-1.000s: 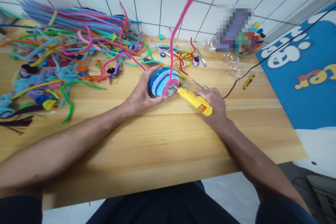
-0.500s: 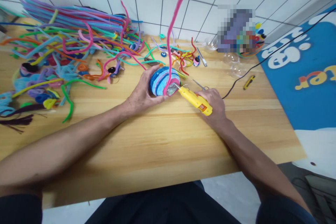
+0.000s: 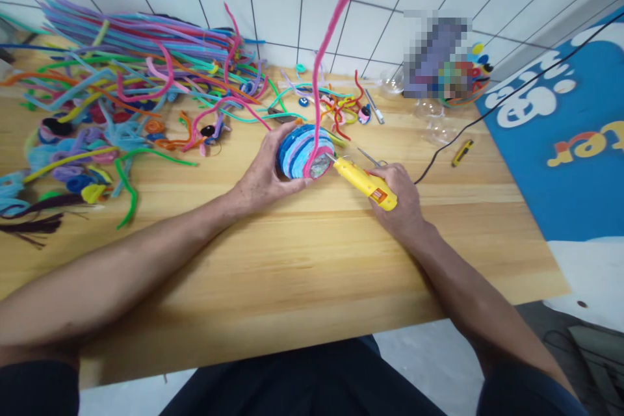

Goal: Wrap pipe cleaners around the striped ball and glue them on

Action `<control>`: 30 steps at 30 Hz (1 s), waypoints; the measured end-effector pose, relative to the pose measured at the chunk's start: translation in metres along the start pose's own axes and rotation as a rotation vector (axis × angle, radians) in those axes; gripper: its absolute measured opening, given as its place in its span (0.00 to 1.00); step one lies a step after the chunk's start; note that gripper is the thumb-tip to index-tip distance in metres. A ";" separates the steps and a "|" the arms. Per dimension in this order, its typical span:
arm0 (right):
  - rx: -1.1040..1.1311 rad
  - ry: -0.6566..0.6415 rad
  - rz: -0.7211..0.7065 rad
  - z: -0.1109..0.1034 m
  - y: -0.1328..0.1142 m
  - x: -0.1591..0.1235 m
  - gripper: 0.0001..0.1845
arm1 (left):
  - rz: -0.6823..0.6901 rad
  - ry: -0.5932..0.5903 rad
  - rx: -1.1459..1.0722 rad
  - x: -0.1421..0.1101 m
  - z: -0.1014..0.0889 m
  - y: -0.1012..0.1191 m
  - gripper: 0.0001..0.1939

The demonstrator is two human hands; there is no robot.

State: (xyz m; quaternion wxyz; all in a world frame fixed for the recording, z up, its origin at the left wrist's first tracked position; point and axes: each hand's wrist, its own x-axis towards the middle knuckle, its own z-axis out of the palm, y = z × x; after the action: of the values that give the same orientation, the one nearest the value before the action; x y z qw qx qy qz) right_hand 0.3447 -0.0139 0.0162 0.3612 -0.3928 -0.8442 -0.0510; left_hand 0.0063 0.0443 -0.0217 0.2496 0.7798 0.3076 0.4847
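My left hand (image 3: 263,172) is wrapped round a ball (image 3: 298,151) covered in blue, purple and pink pipe cleaner rings, resting on the wooden table (image 3: 302,260). A long pink pipe cleaner (image 3: 325,45) rises from the ball's open end up past the top of the view. My right hand (image 3: 400,198) grips a yellow glue gun (image 3: 363,183). Its nozzle touches the bare, shiny patch at the ball's right end.
A big heap of coloured pipe cleaners (image 3: 121,71) covers the table's far left. Small pipe-cleaner pieces (image 3: 341,107), clear plastic half-spheres (image 3: 431,120), a small yellow-and-black tool (image 3: 461,152) and a black cable (image 3: 487,114) lie at the back right. A blue panel (image 3: 560,136) stands at the right.
The glue gun's nozzle has edged slightly up and right along the ball's end. The pink pipe cleaner's free end swayed left, then back right. Both hands keep their grip.
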 end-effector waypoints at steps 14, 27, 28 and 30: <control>0.039 -0.041 -0.018 0.006 -0.004 -0.001 0.15 | 0.021 0.011 -0.003 0.001 0.001 0.001 0.56; 0.078 -0.015 0.009 0.001 0.005 -0.002 0.13 | 0.006 0.012 0.006 0.001 0.001 0.002 0.56; 0.081 -0.019 0.007 0.002 0.005 -0.002 0.13 | 0.003 0.011 0.005 0.001 0.001 0.002 0.56; 0.080 -0.032 0.012 0.004 0.005 -0.003 0.13 | -0.007 0.008 0.000 0.001 0.001 0.001 0.56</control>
State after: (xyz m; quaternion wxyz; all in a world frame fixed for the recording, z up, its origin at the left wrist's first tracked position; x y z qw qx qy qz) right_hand 0.3468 -0.0110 0.0106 0.3632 -0.3840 -0.8488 -0.0089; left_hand 0.0079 0.0442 -0.0206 0.2502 0.7767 0.3113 0.4870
